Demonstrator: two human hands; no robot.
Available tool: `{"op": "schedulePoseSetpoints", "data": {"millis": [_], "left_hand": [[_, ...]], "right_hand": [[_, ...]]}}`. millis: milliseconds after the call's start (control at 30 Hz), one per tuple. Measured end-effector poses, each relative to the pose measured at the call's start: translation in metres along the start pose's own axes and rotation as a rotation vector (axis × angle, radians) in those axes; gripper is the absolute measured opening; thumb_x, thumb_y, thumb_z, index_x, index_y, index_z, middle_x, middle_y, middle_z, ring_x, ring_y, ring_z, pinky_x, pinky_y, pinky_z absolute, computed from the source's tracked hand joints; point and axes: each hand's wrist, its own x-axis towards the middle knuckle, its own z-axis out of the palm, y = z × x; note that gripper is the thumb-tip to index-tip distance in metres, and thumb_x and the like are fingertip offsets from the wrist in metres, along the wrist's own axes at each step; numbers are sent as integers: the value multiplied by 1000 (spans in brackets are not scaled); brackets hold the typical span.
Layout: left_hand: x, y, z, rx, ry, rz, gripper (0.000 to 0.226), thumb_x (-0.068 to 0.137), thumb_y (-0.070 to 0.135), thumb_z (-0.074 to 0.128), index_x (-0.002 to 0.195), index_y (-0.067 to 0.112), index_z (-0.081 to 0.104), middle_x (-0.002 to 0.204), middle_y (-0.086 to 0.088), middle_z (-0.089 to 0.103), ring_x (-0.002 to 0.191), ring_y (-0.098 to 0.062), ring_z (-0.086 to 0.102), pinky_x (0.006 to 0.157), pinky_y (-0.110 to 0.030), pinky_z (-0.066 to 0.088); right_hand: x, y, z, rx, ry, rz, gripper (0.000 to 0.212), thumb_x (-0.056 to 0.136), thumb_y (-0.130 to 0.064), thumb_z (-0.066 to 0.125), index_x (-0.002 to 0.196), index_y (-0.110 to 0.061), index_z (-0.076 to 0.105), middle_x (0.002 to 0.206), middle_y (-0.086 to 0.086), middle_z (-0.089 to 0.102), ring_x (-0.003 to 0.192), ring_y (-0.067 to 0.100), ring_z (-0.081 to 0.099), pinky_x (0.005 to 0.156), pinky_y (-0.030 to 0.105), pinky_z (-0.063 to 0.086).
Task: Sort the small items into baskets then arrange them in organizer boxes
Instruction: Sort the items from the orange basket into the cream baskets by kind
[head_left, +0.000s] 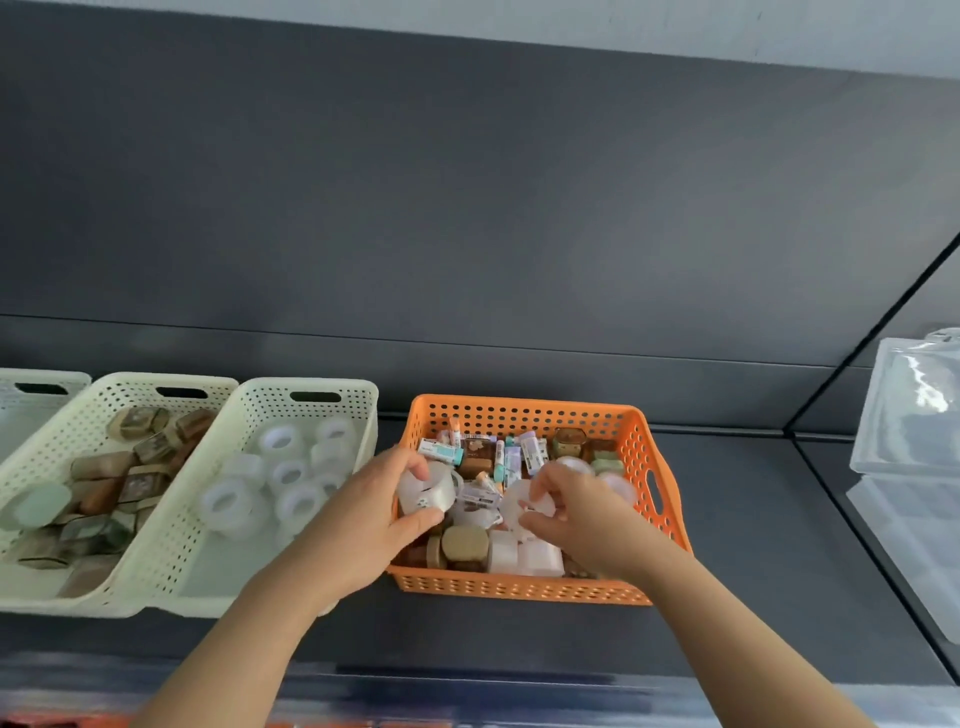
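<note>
An orange perforated basket (524, 586) sits on a dark shelf, filled with mixed small items: clear tape rolls, brown tape rolls, small tubes and boxes. My left hand (379, 509) grips a clear tape roll (434, 491) at the basket's left side. Over the middle of the basket, my right hand (576, 512) pinches a white round tape roll (519, 506). To the left, a cream basket (332, 400) holds several clear tape rolls. Another cream basket (104, 400) beside it holds brown patterned tape rolls.
A third pale basket (31, 387) shows at the far left edge. Clear plastic organizer boxes (914, 415) stand stacked at the right. The dark shelf (753, 545) has a dark back wall and a front edge near the bottom of the view.
</note>
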Motion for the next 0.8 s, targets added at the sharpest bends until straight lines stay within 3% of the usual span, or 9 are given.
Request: {"op": "schedulePoseSetpoints", "data": {"millis": [100,167,333,533,667,800], "left_hand": [[-12,-27,-22,-38,86,-54,59,88,35,65,137,38,34,135,23,41,121,-4,45,95,-23,37],[-19,-50,-38,-6,131,-112,68,88,30,67,145,33,31,143,17,38,127,-7,42,102,-26,35],[-29,-106,-74,74,171,-223,63,83,24,73,139,25,45,140,4,43,120,-16,49,98,-28,39],[-10,-150,-93,180,120,-189,60,83,27,71,138,25,48,136,10,43,113,-11,52,83,-20,35],[8,-162,-94,237,59,-121,61,89,30,65,144,20,41,144,5,44,128,-14,45,103,-26,36],[17,-168,-94,297,40,-66,59,91,34,61,144,20,41,145,4,44,129,-16,44,106,-28,34]], "right_hand": [[9,-32,5,103,86,-89,37,86,-40,65,117,-28,47,100,-11,59,87,6,59,79,27,54],[19,-58,14,183,82,-160,48,86,-36,67,128,-28,46,111,-12,59,97,5,58,88,27,53],[52,-119,52,126,15,-302,51,89,-31,64,136,-22,45,129,-4,54,113,13,54,98,32,47],[91,-160,86,-66,-88,-271,55,94,-31,55,145,-22,34,146,-2,33,117,21,52,95,28,43],[109,-173,95,-253,-117,-225,53,97,-28,48,147,-20,31,151,3,32,126,30,44,105,37,35],[118,-176,99,-274,-112,-193,49,99,-29,46,145,-18,35,149,4,38,130,27,41,109,36,33]]}}
